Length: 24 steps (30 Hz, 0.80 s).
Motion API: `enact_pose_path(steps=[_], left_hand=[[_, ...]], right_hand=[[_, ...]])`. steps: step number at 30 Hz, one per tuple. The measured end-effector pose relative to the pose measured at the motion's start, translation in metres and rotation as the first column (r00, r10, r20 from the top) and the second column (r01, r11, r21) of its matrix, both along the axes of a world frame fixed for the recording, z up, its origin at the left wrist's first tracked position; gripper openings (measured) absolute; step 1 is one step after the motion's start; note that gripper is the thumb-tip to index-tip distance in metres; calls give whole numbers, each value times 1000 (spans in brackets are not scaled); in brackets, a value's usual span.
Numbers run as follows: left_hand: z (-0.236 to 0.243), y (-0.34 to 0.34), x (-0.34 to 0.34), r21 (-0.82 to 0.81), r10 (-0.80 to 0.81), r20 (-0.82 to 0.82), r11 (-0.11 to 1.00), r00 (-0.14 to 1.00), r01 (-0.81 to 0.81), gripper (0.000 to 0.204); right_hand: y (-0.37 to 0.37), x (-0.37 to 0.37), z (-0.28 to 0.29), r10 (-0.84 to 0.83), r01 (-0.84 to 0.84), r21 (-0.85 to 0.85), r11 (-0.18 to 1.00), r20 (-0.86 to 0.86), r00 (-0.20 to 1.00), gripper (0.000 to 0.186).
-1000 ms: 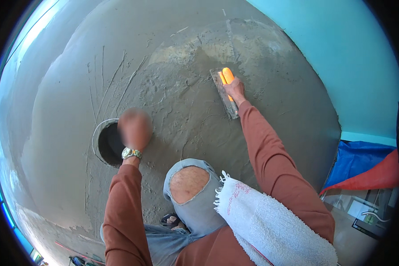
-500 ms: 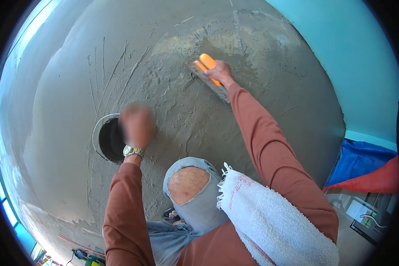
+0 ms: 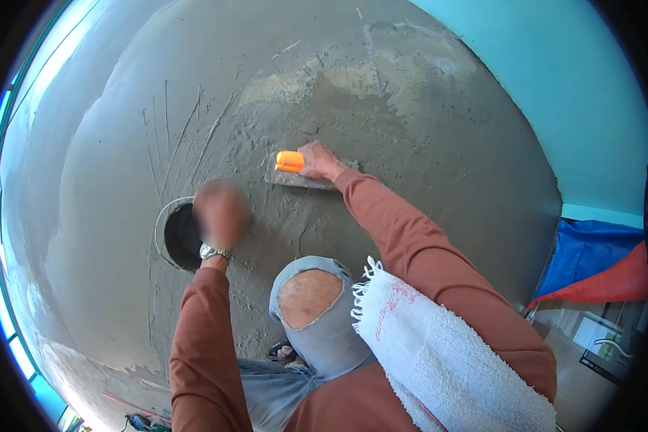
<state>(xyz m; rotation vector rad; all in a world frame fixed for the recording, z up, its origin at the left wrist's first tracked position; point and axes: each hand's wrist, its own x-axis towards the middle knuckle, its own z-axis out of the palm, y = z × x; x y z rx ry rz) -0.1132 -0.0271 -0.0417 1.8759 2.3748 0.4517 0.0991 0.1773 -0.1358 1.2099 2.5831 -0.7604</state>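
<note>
My right hand is closed around the orange handle of a plastering trowel. The flat metal blade of the trowel lies on wet grey mortar in front of my knee. My left hand is at the right rim of a dark bucket with a thin wire handle; a blur over the hand hides its fingers. Inside, the bucket looks dark and its contents cannot be made out. A wristwatch is on my left wrist.
Smooth grey mortar spreads to the left, while a rough, paler patch lies farther off. A turquoise wall borders the floor on the right, near blue sheeting and red sheeting. A white towel hangs over me.
The trowel has come nearer and to the left in my right hand, turning so its blade lies more crosswise. My left hand stays by the bucket.
</note>
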Motion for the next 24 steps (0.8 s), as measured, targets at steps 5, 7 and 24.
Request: enact_pose_path(steps=[5, 7, 24], left_hand=[[-2, 0, 0, 8, -12, 5, 1000, 1000, 12, 23], [1, 0, -1, 10, -10, -1, 1000, 1000, 10, 24], [-18, -104, -41, 150, 587, -5, 801, 809, -580, 82]], right_hand=[[-67, 17, 14, 77, -80, -76, 994, -32, 997, 27], [-99, 25, 13, 111, -112, -82, 990, -15, 994, 28], [72, 40, -13, -287, 293, 49, 955, -107, 952, 31]])
